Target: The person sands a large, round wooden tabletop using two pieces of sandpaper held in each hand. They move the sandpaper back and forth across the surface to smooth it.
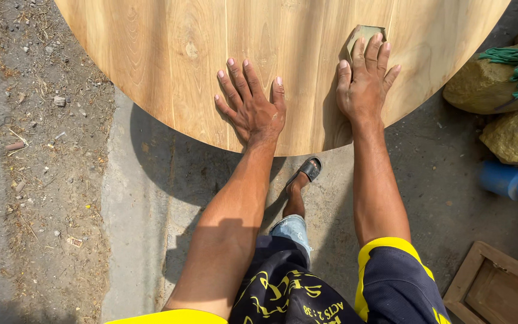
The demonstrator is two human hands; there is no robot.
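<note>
Harsh sunlight, sharp focus, dark shadows on concrete.

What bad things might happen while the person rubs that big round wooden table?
The right hand presses a small sanding pad with bare fingers, so skin might scrape on the round tabletop or catch a splinter. The left hand leans flat near the edge, so the top might tip or shift. The foot wears only an open sandal, so toes are unprotected.
</note>
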